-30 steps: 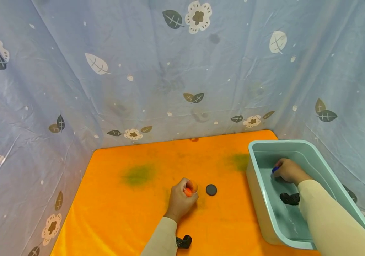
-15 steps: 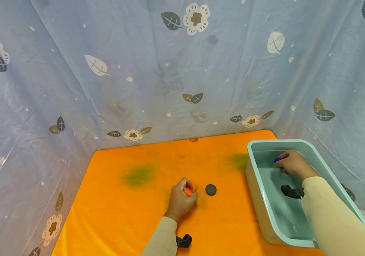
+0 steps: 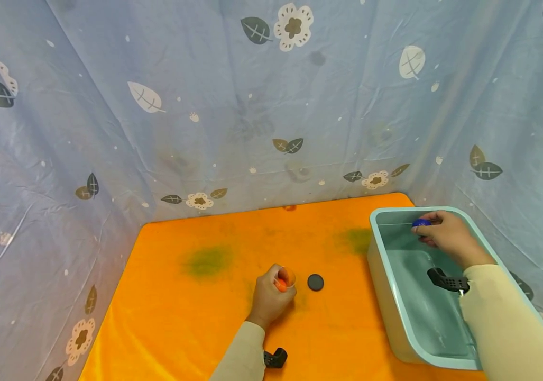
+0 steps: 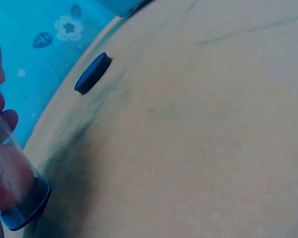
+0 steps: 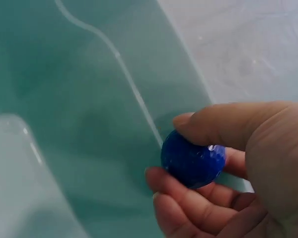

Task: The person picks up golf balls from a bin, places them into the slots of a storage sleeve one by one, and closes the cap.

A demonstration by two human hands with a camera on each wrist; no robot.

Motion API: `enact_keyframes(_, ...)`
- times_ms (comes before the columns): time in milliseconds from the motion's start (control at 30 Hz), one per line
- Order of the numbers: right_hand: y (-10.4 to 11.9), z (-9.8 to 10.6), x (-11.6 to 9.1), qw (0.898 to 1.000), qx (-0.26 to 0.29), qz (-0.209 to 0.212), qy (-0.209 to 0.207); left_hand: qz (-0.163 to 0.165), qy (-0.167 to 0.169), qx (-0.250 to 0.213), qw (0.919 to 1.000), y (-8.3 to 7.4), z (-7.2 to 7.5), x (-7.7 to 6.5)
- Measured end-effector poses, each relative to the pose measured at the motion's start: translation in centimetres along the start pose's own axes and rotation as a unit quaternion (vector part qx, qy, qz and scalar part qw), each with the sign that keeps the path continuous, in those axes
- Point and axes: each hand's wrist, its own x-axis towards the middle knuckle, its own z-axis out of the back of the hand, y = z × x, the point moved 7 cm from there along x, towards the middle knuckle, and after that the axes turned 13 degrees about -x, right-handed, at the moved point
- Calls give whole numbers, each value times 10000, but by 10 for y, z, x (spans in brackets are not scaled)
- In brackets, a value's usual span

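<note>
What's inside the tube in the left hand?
An orange ball sits low in the tube. The left hand covers part of the side, so anything else behind it can't be seen.

No text, labels or numbers appear readable, though the wrist views are soft.

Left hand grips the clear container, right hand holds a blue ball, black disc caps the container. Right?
Not the last part: the black disc lies on the orange surface beside the clear container, not capping it, per the head view. Rest stands.
</note>
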Motion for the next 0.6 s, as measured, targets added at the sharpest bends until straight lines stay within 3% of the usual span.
enact_keyframes(200, 14, 6, -2, 9984, 252, 165, -477, 43, -2, 49, 10000, -1, 0, 0)
enact_keyframes(467, 29, 19, -9, 9942, 262, 20, -1039, 44, -10, 92, 9999, -2, 0, 0)
enact_keyframes(600, 40, 24, -13, 9909, 392, 193, -1273, 65, 3, 85, 9999, -1, 0, 0)
